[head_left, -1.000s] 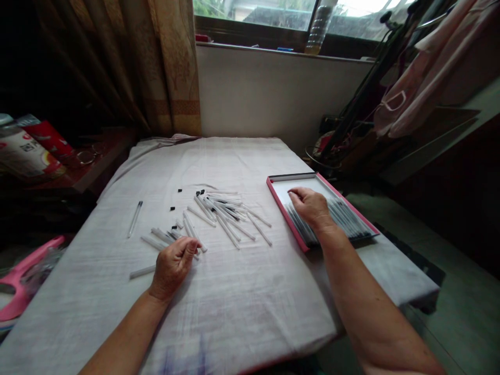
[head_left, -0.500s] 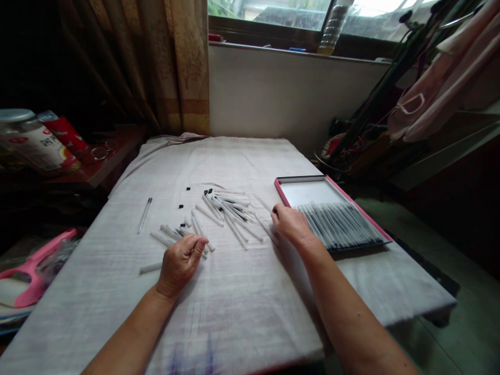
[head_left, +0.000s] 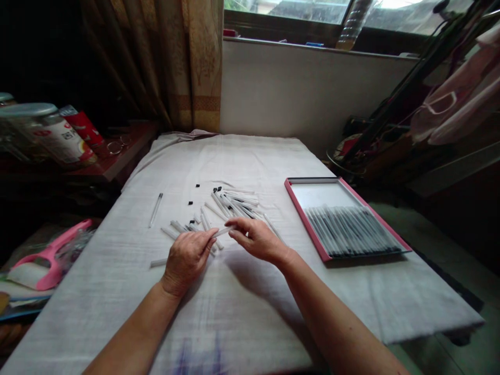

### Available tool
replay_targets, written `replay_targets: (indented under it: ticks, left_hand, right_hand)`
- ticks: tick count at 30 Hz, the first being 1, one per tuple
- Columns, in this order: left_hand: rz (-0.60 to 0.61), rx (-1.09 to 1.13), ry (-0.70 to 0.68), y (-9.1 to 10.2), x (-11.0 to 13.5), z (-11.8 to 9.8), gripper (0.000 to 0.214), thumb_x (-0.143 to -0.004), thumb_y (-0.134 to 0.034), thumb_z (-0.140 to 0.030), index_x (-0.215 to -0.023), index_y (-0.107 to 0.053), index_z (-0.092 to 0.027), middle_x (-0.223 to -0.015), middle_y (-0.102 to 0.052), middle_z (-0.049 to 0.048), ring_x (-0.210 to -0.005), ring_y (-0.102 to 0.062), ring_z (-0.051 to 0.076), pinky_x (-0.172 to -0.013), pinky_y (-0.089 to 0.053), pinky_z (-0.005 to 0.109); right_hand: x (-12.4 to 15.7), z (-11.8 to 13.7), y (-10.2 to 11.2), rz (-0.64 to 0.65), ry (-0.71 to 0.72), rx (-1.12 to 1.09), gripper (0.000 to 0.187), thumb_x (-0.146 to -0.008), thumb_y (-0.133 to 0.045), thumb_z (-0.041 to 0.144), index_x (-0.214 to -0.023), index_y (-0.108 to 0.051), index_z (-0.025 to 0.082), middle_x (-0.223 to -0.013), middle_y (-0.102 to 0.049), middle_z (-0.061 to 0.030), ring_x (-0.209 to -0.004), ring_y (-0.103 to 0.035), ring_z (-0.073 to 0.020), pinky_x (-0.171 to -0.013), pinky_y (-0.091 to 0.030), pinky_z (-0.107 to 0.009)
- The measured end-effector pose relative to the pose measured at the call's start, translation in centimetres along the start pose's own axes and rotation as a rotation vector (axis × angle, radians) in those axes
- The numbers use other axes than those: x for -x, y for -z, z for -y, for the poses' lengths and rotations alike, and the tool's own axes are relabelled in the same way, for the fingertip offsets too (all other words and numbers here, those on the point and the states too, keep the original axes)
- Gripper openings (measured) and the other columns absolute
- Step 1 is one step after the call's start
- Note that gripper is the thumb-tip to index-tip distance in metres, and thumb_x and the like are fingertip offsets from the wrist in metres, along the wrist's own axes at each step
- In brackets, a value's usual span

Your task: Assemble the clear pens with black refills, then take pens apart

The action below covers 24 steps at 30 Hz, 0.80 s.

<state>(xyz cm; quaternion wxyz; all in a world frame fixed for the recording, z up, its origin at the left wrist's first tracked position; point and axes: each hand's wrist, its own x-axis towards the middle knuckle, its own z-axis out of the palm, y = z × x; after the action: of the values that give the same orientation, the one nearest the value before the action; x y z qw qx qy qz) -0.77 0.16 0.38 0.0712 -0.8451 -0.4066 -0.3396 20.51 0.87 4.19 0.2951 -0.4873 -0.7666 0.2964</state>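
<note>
I have the left hand (head_left: pixel 188 259) closed on one end of a pale slim tube (head_left: pixel 222 231), with the right hand's fingers pinching its other end, over the middle of the counter (head_left: pixel 265 161). Just beyond my hands I see loose tubes (head_left: pixel 238 204) heaped together, small black caps (head_left: pixel 190 203) near them. A single pen (head_left: pixel 155 210) lies toward the left edge. By the right edge, a pink-rimmed tray (head_left: pixel 310 226) holds a row of dark-cored pens (head_left: pixel 351 229).
</note>
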Motion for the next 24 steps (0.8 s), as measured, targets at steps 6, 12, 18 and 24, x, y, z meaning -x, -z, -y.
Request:
replay_targets:
  ticks: [6, 12, 18, 24]
  left_hand:
    - [-0.102, 0.095, 0.541, 0.9, -0.3, 2.7, 0.026, -0.096, -0.041, -0.037, -0.104, -0.057, -0.02, -0.077, -0.074, 0.0013, -0.068, -0.07, 0.018, -0.061, -0.05, 0.027]
    - [-0.15, 0.208, 0.687, 0.7, -0.3, 3.1, 0.028, -0.091, -0.045, -0.042, -0.104, -0.055, -0.021, -0.082, -0.075, 0.0021, -0.07, -0.07, 0.018, -0.064, -0.051, 0.026]
    - [-0.171, 0.235, 0.716, 0.3, 0.0, 3.7, 0.031, -0.09, -0.047, -0.046, -0.102, -0.059, -0.02, -0.091, -0.075, 0.0063, -0.077, -0.071, 0.019, -0.068, -0.052, 0.028]
    - [-0.128, 0.194, 0.678, -0.1, 0.2, 3.9, 0.033, -0.091, -0.046, -0.044, -0.104, -0.062, -0.019, -0.093, -0.074, 0.0067, -0.077, -0.071, 0.02, -0.068, -0.052, 0.028]
  right_hand:
    - [-1.1, 0.1, -1.1, -0.021, -0.081, 0.109, 0.017, -0.087, -0.058, 0.019, -0.097, -0.072, 0.02, -0.08, -0.071, -0.0018, -0.069, -0.062, -0.012, -0.066, -0.044, -0.023]
    - [-1.4, 2.9, -4.4, 0.249, 0.041, 0.495, 0.022, -0.089, -0.058, 0.035, -0.099, -0.074, 0.022, -0.098, -0.071, -0.0068, -0.081, -0.067, -0.0181, -0.068, -0.047, -0.026]
    - [-2.6, 3.8, -5.7, 0.264, -0.111, 0.742, 0.03, -0.092, -0.043, 0.014, -0.102, -0.072, 0.016, -0.096, -0.068, -0.0144, -0.087, -0.069, -0.0219, -0.069, -0.051, -0.028]
    - [-2.3, 3.5, -5.1, 0.208, -0.179, 0.768, 0.029, -0.092, -0.043, 0.012, -0.101, -0.07, 0.013, -0.098, -0.067, -0.0163, -0.091, -0.068, -0.0234, -0.07, -0.052, -0.029]
